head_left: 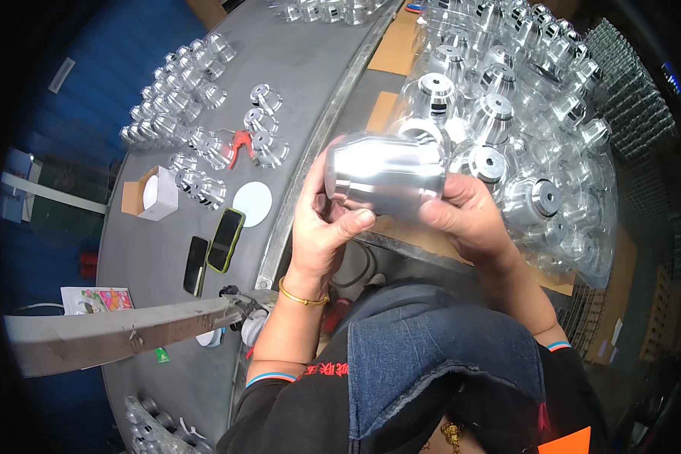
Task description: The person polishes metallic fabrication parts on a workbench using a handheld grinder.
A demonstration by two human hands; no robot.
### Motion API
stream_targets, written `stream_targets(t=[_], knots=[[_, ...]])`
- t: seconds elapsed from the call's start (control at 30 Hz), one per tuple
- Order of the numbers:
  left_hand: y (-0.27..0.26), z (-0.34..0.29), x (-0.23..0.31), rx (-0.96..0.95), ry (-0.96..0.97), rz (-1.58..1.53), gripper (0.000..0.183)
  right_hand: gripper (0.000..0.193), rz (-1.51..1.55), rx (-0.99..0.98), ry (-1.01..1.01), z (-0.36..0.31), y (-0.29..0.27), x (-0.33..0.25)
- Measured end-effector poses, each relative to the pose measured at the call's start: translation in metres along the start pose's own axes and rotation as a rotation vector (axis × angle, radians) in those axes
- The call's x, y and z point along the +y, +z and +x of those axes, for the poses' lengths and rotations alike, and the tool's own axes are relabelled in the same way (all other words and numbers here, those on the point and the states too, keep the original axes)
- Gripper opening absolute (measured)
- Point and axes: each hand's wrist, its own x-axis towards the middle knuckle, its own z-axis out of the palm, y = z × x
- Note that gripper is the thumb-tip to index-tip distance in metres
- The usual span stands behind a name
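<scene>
A shiny silver metal cup-shaped part [386,170] lies sideways between my hands, in front of my chest. My left hand [319,227] wraps its left end, with the thumb along the lower side. At the other end, my right hand [469,216] grips the lower right edge with thumb and fingers. The part is slightly blurred, and some fingers are hidden behind it. Just beyond my right hand, similar silver parts [495,113] stand in a clear plastic tray [601,257].
On the grey table [280,45] at left stand rows of silver parts [178,94], red-handled pliers [240,146], a white disc [253,204], two phones [225,240] and a small open box [150,194]. A metal bar [129,333] crosses the lower left. Wire racks [632,83] stand far right.
</scene>
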Motion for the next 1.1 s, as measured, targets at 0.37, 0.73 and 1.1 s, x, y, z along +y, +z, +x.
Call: stream_targets(t=[0.37, 0.73, 1.1], knots=[[0.004, 0.004, 0.008, 0.067, -0.134, 0.034, 0.076, 0.027, -0.170, 0.003, 0.032, -0.003, -0.002, 0.008], [0.001, 0.010, 0.006, 0.007, 0.005, 0.072, 0.075, 0.030, 0.017, 0.127, 0.088, 0.003, 0.000, -0.002], [0.004, 0.013, 0.006, 0.023, -0.005, 0.032, 0.083, 0.026, -0.106, 0.074, 0.050, 0.003, -0.015, 0.001]])
